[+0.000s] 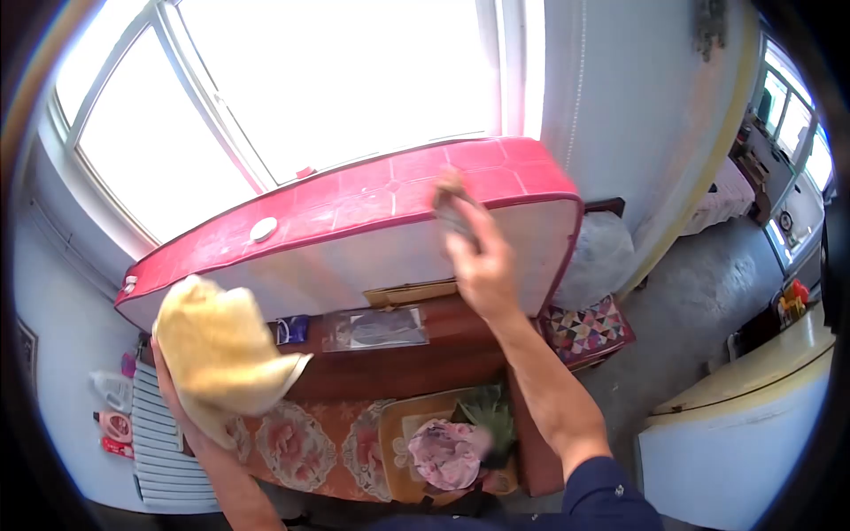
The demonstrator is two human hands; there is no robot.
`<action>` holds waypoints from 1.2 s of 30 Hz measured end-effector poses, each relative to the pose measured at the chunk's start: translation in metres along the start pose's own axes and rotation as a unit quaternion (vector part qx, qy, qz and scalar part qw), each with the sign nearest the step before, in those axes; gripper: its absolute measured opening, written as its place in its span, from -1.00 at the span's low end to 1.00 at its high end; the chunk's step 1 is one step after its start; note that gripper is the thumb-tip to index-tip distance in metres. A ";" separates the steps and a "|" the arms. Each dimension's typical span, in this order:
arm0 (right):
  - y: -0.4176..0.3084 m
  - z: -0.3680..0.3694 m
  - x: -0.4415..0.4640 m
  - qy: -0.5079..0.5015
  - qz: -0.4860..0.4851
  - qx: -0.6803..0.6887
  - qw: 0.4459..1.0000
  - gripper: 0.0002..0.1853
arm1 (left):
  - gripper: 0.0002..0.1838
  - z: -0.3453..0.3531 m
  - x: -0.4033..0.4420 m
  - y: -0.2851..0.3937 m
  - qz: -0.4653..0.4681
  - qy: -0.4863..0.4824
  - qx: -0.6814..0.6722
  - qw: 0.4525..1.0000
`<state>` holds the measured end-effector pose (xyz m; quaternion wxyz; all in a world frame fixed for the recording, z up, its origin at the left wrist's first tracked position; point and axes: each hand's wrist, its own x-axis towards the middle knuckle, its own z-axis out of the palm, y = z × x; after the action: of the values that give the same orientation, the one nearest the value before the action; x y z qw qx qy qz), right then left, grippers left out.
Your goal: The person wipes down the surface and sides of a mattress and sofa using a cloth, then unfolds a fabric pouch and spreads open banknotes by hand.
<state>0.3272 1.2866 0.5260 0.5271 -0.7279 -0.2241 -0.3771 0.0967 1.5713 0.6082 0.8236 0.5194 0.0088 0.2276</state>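
My left hand [165, 367] is closed on a yellow cloth [217, 345], which hangs over the fingers and hides most of them. The cloth is in front of the left end of a pink-topped sill [372, 196]. My right hand [482, 270] grips a small grey-brown object [453, 205] that is smeared by motion, so its kind does not show. That object is at the right part of the pink surface; whether it touches cannot be made out. A round white lid-like thing [263, 229] lies on the pink top, between the two hands.
Below is a bench with a floral cover [297, 442], holding a pink patterned cloth bundle [445, 453]. A clear plastic packet [376, 327] and blue packet [292, 329] lie on a wooden ledge. A radiator [164, 434] and bottles [113, 389] stand left, a white cabinet [735, 434] right.
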 end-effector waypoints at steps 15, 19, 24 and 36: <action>0.234 -0.191 0.092 -0.155 0.101 -0.521 0.833 -0.85 | -0.35 -0.149 -0.153 0.023 -0.144 0.222 0.048 0.963; 0.281 -0.351 0.109 0.066 0.114 -0.433 0.892 -0.75 | -0.37 -0.142 -0.140 0.018 -0.153 0.235 0.050 0.959; 0.131 -0.132 0.106 0.072 -0.181 -0.243 0.950 -0.77 | -0.39 -0.101 -0.109 -0.009 -0.163 0.187 0.071 0.966; 0.248 -0.172 0.126 -0.157 0.270 -0.411 0.856 -0.76 | -0.41 -0.059 -0.131 -0.042 -0.226 0.212 0.052 0.949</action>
<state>0.5306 1.0317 0.5041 0.2185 -0.9598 0.0766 -0.1583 -0.0201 1.5563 0.5158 0.8042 0.4862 0.3120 0.1397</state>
